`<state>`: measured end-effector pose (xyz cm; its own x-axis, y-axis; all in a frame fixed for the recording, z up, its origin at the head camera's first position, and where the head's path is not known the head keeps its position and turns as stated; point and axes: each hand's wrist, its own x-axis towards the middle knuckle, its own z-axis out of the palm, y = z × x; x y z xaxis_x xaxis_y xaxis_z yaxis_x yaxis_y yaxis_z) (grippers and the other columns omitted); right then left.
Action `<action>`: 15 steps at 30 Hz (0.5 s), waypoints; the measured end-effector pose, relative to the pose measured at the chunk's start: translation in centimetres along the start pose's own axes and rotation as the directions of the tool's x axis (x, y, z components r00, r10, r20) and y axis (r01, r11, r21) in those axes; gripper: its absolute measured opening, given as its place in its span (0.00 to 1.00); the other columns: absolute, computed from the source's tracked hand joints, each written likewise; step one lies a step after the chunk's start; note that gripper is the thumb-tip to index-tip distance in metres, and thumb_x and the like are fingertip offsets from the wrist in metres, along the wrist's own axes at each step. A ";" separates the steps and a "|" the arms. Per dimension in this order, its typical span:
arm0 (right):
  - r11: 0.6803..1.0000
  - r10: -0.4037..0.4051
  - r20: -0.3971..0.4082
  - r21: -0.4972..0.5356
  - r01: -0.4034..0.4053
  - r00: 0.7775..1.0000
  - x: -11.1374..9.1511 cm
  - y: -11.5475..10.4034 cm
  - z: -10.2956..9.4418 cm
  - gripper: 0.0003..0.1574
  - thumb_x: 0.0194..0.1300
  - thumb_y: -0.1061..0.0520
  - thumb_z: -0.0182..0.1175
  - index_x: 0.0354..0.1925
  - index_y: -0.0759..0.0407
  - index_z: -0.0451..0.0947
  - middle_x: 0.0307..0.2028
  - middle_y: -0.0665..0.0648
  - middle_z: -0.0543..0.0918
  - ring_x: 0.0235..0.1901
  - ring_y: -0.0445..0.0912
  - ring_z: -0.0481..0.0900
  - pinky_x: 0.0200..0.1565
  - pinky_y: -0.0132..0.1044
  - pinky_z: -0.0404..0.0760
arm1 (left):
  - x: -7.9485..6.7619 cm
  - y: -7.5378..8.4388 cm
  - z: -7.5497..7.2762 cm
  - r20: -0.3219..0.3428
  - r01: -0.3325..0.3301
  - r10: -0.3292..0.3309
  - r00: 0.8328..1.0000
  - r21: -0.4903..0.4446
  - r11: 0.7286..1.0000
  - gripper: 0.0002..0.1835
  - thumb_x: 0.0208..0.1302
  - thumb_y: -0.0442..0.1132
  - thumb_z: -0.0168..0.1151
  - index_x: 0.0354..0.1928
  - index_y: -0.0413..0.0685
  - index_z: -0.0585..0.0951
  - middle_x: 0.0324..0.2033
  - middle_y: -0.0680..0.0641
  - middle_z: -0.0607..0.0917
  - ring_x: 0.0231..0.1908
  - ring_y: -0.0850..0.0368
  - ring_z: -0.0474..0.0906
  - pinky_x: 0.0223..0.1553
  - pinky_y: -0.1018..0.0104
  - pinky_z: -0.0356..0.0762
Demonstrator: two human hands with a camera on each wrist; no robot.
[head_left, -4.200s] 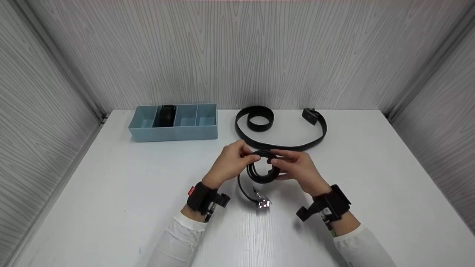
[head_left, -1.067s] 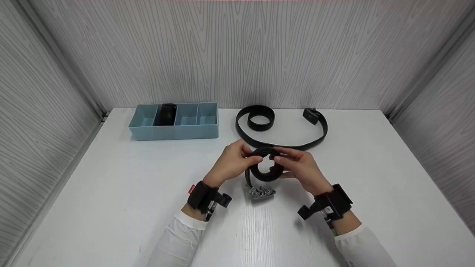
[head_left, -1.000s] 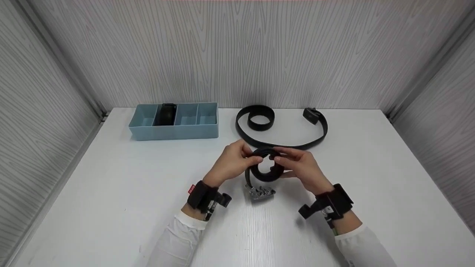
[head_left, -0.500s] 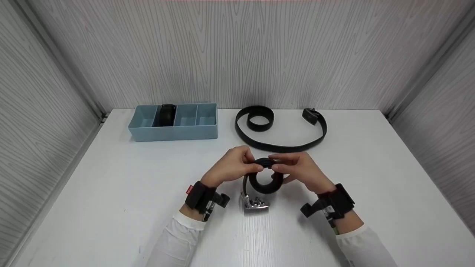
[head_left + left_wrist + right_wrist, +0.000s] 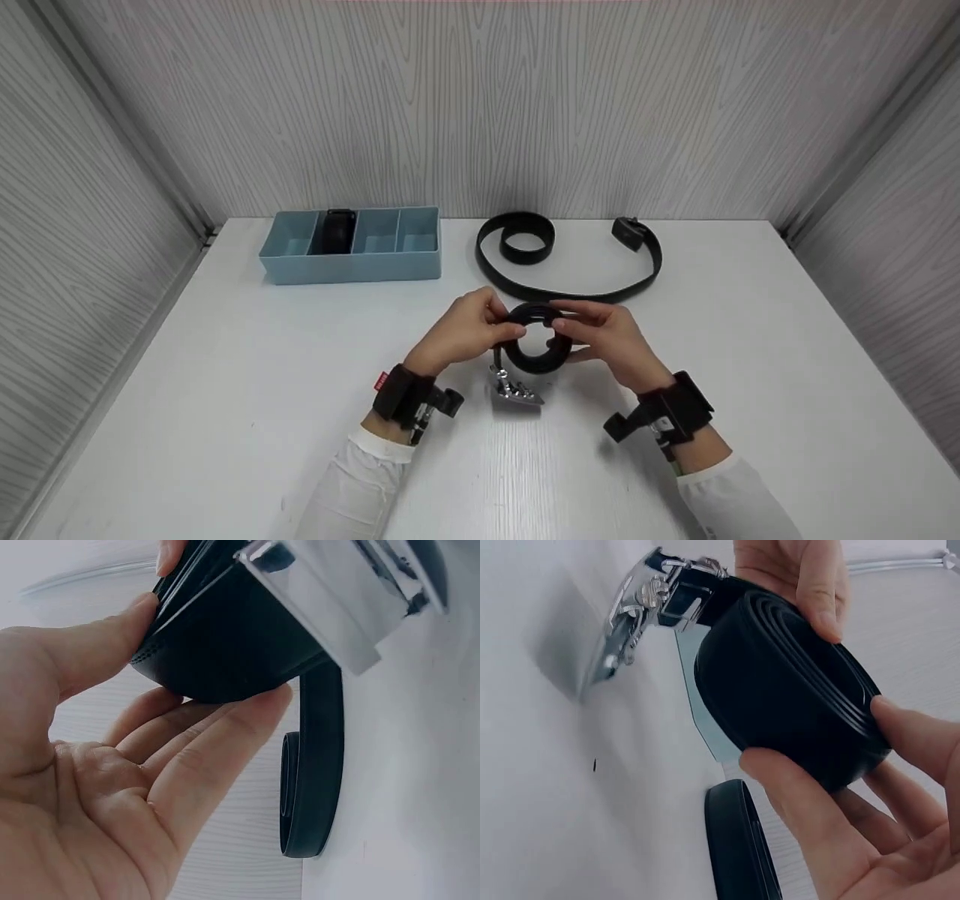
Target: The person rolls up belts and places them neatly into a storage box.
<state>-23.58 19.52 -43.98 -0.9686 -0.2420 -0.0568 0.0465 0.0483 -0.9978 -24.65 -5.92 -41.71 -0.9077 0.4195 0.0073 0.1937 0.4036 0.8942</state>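
A black leather belt (image 5: 538, 365) is rolled into a ring-shaped coil, held above the table between both hands. My left hand (image 5: 463, 330) pinches the coil's left side with thumb and fingers. On the opposite side, my right hand (image 5: 616, 341) grips it, thumb on the near edge and fingers around the outside. The silver buckle (image 5: 514, 390) hangs from a short free end below the left hand. In the right wrist view, the layers of the coil (image 5: 769, 682) lie close together, with the buckle (image 5: 641, 607) sticking out.
A blue divided tray (image 5: 356, 270) stands at the back left, with a rolled black belt (image 5: 339, 232) in one compartment. Another black belt (image 5: 577, 298) lies partly uncoiled behind the hands, its buckle end (image 5: 628, 234) at the right. A patterned wall (image 5: 480, 112) rises behind the table.
The belt's free end has become shorter, and the buckle has come nearer the coil. In the last half second both hands have moved slightly away from the person with the belt.
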 end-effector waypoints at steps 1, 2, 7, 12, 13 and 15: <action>1.000 -0.001 0.016 -0.006 0.001 1.000 0.0 -0.1 -0.1 0.28 0.68 0.59 0.71 0.65 0.63 0.80 0.51 0.67 0.87 0.43 0.51 0.88 0.41 0.50 0.88 | 0.0 0.0 0.0 0.003 -0.001 0.001 1.000 0.003 1.000 0.15 0.67 0.41 0.73 0.42 0.42 0.76 0.32 0.48 0.89 0.31 0.61 0.80 0.33 0.67 0.70; 1.000 -0.002 0.035 -0.017 0.003 0.999 -0.1 -0.2 -0.2 0.28 0.68 0.59 0.71 0.64 0.63 0.80 0.52 0.67 0.87 0.44 0.53 0.88 0.42 0.51 0.88 | 0.0 0.1 0.0 0.008 -0.001 0.001 1.000 0.006 1.000 0.14 0.67 0.41 0.73 0.42 0.42 0.77 0.32 0.48 0.89 0.31 0.61 0.80 0.32 0.67 0.71; 0.991 0.001 0.157 -0.134 0.020 0.988 -0.4 -0.5 -0.7 0.30 0.67 0.58 0.72 0.65 0.64 0.79 0.52 0.64 0.87 0.46 0.56 0.87 0.41 0.51 0.88 | -0.1 0.3 0.0 0.078 -0.025 0.020 0.997 0.053 0.998 0.12 0.66 0.39 0.73 0.41 0.42 0.79 0.32 0.49 0.87 0.31 0.61 0.79 0.34 0.66 0.72; 0.984 0.008 0.151 -0.175 0.019 0.988 -0.4 -0.5 -0.6 0.30 0.67 0.57 0.72 0.65 0.64 0.80 0.52 0.63 0.88 0.44 0.51 0.88 0.37 0.48 0.88 | -0.1 0.2 0.1 0.098 -0.043 0.036 0.995 0.069 0.997 0.11 0.66 0.39 0.73 0.41 0.42 0.80 0.34 0.48 0.87 0.32 0.60 0.79 0.35 0.65 0.72; 0.986 0.003 0.132 -0.166 0.019 0.991 -0.4 -0.4 -0.5 0.30 0.67 0.58 0.72 0.64 0.64 0.80 0.52 0.63 0.88 0.44 0.52 0.88 0.37 0.48 0.88 | -0.1 0.2 0.2 0.089 -0.042 0.037 0.995 0.059 0.997 0.12 0.66 0.40 0.73 0.42 0.42 0.80 0.35 0.48 0.88 0.32 0.60 0.79 0.35 0.65 0.72; 0.990 -0.015 0.090 -0.135 0.028 0.996 -0.4 -0.4 -0.4 0.29 0.68 0.59 0.71 0.64 0.65 0.80 0.52 0.63 0.88 0.44 0.51 0.88 0.37 0.46 0.88 | 0.0 0.1 0.2 0.063 -0.036 0.033 0.997 0.040 0.999 0.13 0.67 0.42 0.73 0.44 0.43 0.79 0.37 0.48 0.88 0.34 0.60 0.80 0.36 0.65 0.72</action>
<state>-23.27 19.97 -43.56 -0.9433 -0.3289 -0.0444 -0.0136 0.1718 -0.9850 -24.52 -5.74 -41.70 -0.8757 0.4828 0.0091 0.2408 0.4202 0.8749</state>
